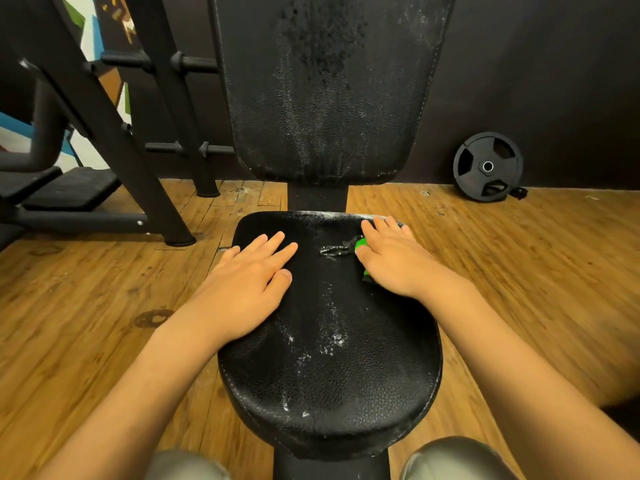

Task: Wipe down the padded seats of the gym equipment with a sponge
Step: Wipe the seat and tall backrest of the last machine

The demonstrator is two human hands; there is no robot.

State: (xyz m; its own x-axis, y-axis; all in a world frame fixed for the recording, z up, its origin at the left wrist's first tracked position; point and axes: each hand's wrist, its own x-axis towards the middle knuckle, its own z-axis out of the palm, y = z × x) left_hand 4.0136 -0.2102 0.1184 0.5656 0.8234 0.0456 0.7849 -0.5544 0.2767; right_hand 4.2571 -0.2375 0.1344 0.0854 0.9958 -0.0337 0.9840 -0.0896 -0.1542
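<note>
A black padded seat (329,358) fills the middle of the head view, with white foam streaks on its leather. Its upright black backrest (325,98) rises behind it, speckled with wet marks. My left hand (249,285) lies flat on the seat's left half, fingers straight. My right hand (394,261) presses a green sponge (361,243) onto the seat's far right part, fingers laid over it. Only a green edge of the sponge shows beside the thumb. A small smear of suds lies on the seat just left of the sponge.
A black weight plate (487,167) leans against the dark wall at the right. A black machine frame (114,133) with a footplate stands at the left. Wooden floor (86,306) surrounds the seat. My knees show at the bottom edge.
</note>
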